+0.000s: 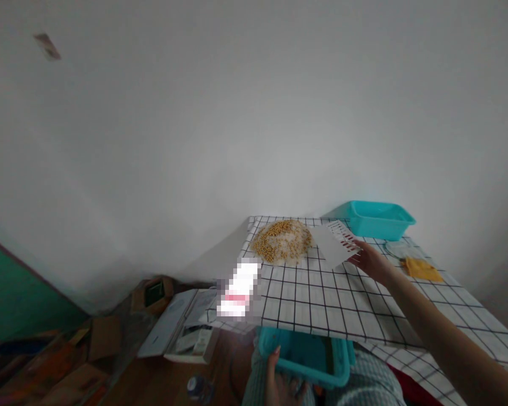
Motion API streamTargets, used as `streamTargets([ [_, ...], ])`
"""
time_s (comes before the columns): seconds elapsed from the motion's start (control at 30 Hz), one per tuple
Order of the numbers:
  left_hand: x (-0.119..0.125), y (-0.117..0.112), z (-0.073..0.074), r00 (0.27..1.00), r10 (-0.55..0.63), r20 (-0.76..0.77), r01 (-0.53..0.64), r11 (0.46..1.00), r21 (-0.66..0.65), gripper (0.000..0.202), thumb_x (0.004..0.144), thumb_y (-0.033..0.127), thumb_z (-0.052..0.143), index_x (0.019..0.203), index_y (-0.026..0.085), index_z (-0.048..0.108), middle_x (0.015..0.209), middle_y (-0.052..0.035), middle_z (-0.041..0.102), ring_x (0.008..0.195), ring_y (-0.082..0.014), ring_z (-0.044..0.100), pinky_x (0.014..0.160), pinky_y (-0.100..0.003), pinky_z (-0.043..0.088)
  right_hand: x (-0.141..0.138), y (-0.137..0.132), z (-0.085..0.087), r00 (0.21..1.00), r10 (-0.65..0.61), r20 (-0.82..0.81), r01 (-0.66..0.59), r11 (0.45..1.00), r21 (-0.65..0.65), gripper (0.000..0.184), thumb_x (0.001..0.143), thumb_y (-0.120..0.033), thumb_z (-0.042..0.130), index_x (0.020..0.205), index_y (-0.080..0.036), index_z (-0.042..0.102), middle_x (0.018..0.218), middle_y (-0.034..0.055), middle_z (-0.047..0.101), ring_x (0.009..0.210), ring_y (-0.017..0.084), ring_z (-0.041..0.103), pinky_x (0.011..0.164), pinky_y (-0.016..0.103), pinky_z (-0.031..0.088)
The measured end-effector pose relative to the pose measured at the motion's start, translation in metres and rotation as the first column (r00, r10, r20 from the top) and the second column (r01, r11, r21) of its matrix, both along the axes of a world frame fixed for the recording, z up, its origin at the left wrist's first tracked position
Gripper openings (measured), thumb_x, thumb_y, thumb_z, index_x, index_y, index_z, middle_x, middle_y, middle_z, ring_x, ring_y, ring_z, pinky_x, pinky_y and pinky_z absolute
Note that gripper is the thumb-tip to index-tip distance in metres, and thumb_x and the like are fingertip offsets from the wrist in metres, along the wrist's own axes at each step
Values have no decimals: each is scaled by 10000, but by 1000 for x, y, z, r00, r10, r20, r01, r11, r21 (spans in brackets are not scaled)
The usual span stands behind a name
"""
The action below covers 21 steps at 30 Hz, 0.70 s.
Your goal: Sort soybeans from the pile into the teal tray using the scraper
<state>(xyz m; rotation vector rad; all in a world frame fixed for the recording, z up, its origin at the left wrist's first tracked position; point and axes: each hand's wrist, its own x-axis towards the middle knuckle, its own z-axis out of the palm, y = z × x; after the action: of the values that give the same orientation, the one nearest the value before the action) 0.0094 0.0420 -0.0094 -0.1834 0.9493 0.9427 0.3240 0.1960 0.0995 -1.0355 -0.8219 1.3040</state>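
My right hand (367, 259) is closed on the slotted end of a thin white sheet (331, 246). The sheet's plain edge reaches the right side of a pile of yellow beans mixed with small white bits (283, 241), which look like grains. Below the table's front edge, a teal plastic basin (307, 369) rests on my lap. My left hand (273, 375) grips its near left rim, thumb over the edge, and the other fingers are partly hidden under it. Some dark and greenish matter shows at the basin's right inner side, too unclear to name.
A second teal basin (380, 221) stands at the table's back right. Nearer lie a yellow cloth-like piece (423, 269) and clear plastic. A blurred bright screen (239, 287) is at the left edge of the checked tablecloth (322, 293). Open boxes (190, 338) sit on the floor left.
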Motion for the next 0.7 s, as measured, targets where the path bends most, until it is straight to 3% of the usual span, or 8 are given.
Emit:
streamTargets([
  [0.13,-1,1,0,999,-40,3,40,999,-11,497,673,467,622,1102,272,466,1011,-67,621,851,-259,610,683,-357,467,-10,27,-16,960,-279,-18,280,959,41,213,737,-404,625,871,-238,633,865,18,715,731,181,665,577,280,536],
  [0.33,-1,2,-8,999,-43,-23,43,999,-14,572,664,507,610,1144,241,450,979,-85,632,825,-248,614,677,-352,467,-21,48,-33,869,-495,-14,493,863,114,260,726,-474,568,860,-251,581,736,-35,685,641,132,636,500,215,482],
  [0.57,-2,0,-14,999,16,-42,-17,1000,-22,582,673,488,614,1188,273,448,885,-68,671,789,-265,636,670,-375,472,-20,33,-35,850,-520,81,495,843,210,313,675,-504,625,746,-199,610,592,-5,655,493,147,578,432,241,417],
  [0.7,-2,-4,-14,998,16,-54,-17,1000,-4,602,672,485,618,1208,271,444,937,-66,666,810,-266,639,693,-378,475,-26,27,-25,882,-454,124,418,877,236,387,653,-527,659,776,-160,653,619,18,672,512,149,587,450,238,405],
])
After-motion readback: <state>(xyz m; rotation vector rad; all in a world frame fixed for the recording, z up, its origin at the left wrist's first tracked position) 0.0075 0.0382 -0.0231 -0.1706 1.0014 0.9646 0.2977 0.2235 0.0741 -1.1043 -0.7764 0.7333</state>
